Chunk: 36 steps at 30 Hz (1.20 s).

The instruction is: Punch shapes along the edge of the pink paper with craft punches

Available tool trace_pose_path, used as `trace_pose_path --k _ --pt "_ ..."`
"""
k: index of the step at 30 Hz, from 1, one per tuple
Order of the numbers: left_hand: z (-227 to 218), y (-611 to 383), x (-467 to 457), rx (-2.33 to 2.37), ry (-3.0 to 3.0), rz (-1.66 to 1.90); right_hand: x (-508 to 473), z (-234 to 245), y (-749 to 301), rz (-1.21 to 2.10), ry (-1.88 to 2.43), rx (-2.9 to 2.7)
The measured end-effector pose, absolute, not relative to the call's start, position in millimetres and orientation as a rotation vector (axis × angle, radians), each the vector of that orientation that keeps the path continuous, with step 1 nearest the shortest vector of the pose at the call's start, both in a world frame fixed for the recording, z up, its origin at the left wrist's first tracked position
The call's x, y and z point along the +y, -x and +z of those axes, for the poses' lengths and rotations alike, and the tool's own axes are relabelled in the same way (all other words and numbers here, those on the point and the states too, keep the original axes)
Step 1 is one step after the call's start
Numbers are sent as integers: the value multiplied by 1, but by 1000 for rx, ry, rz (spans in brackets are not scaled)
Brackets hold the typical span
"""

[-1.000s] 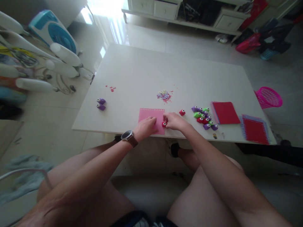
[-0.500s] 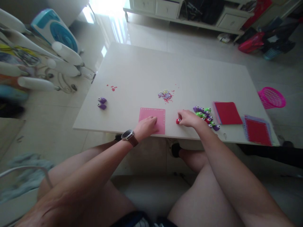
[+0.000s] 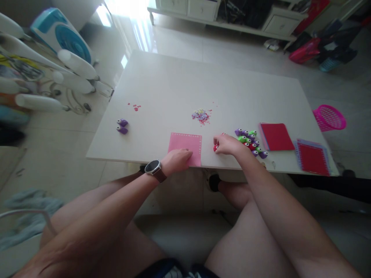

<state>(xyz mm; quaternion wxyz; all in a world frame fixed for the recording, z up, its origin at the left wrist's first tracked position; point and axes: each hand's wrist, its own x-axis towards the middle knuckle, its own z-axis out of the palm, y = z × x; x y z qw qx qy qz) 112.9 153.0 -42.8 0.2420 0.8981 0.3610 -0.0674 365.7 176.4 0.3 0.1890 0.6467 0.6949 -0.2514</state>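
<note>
My left hand [image 3: 177, 159], below a wristwatch [image 3: 153, 167], is curled over the lower part of a pink sheet of paper [image 3: 182, 141]. Small holes run along the sheet's top and right edges. To the right of the sheet, the fingers of my right hand [image 3: 227, 144] are closed around a small red craft punch [image 3: 215, 148] with white eye-like knobs, low at the table. Behind that hand, another bit of red shows, partly hidden. Beside my right wrist lies a cluster of purple, green and red craft punches [image 3: 249, 141].
Punched paper bits [image 3: 201, 116] form a pile beyond the sheet. At left lie two purple punches [image 3: 122, 126] and some red bits [image 3: 136, 108]. Stacks of coloured paper [image 3: 276, 136] and edge-punched sheets [image 3: 313, 157] lie at right. A pink basket [image 3: 329, 117] stands past the table edge.
My left hand has come slightly down and flatter on the pink sheet. My right hand stays closed on the red punch, with only a slight shift. The view has moved a little.
</note>
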Motion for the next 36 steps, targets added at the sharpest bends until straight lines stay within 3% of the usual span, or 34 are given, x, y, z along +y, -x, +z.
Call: trace_pose_path --k 25,36 --pt "-38 -105 172 1074 -2412 -202 169 -2 -337 -733 -1742 2266" --pt "-41 -104 170 1040 -2454 -259 167 -10 -315 -593 -1678 2231"
